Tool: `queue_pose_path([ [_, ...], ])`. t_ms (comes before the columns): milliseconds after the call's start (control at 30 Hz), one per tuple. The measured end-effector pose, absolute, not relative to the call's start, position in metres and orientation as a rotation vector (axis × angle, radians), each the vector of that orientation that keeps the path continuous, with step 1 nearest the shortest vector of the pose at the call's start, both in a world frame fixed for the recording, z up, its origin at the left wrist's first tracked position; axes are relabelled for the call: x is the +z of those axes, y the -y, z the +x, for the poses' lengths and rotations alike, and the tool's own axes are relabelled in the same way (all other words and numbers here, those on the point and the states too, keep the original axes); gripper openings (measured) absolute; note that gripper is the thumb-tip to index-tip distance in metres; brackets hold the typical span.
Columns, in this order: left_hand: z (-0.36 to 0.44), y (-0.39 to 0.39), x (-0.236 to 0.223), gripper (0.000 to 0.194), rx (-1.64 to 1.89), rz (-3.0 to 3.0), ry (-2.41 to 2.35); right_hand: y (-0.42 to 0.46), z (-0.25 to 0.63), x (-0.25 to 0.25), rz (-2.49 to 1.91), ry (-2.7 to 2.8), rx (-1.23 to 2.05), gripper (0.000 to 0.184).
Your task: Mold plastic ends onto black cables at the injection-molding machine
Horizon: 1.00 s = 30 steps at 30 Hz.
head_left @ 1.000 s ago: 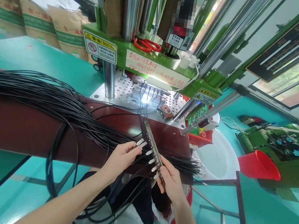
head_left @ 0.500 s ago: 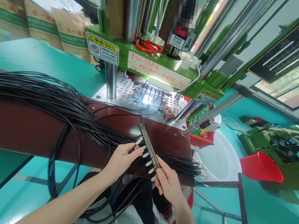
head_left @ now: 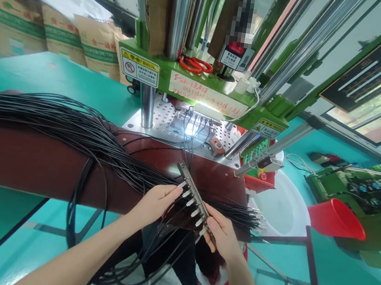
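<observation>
- the metal bar [head_left: 193, 195] you hold sits just above the dark red bench edge [head_left: 28, 160], in front of the green press [head_left: 199, 86], angled away from you.
- it looks rigid and light; the small white-tipped plugs [head_left: 188, 202] along it look delicate, and their thin black cables [head_left: 70, 128] are limp and easily snagged.
- hold it by the bare metal ends, not by the plugs.
- your right hand [head_left: 222, 236] pinches the near end of the bar, fingers closed on it, wrist bent inward.
- your left hand [head_left: 154, 202] has fingertips closed on one plug near the far end, forearm reaching up from below.
</observation>
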<state>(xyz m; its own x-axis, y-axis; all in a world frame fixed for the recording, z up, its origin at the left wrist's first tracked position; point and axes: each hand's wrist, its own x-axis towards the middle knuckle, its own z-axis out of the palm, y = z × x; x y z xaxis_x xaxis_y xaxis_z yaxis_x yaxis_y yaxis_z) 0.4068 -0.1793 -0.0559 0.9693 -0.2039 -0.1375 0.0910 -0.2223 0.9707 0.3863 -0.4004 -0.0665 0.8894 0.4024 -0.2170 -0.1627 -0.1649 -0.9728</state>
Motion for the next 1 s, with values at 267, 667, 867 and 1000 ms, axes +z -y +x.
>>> queue_pose_path([
  [267, 0.41, 0.176, -0.055, 0.043, -0.292, 1.763, 0.086, 0.398, 0.387, -0.058, -1.802, 0.245, 0.55, 0.051],
  [667, 0.459, 0.173, -0.007, 0.025, -0.11, 2.377, 0.268, 0.41, 0.41, -0.033, -1.844, 0.03, 0.409, 0.051],
  [867, 0.515, 0.142, -0.013, 0.033, 0.173, 2.692, 0.1, 0.413, 0.412, -0.031, -2.277, 0.047, 0.382, 0.044],
  [1000, 0.542, 0.142, -0.036, 0.045, 0.175, 2.78, -0.067, 0.399, 0.417, -0.009, -3.107, 0.372, 0.183, 0.032],
])
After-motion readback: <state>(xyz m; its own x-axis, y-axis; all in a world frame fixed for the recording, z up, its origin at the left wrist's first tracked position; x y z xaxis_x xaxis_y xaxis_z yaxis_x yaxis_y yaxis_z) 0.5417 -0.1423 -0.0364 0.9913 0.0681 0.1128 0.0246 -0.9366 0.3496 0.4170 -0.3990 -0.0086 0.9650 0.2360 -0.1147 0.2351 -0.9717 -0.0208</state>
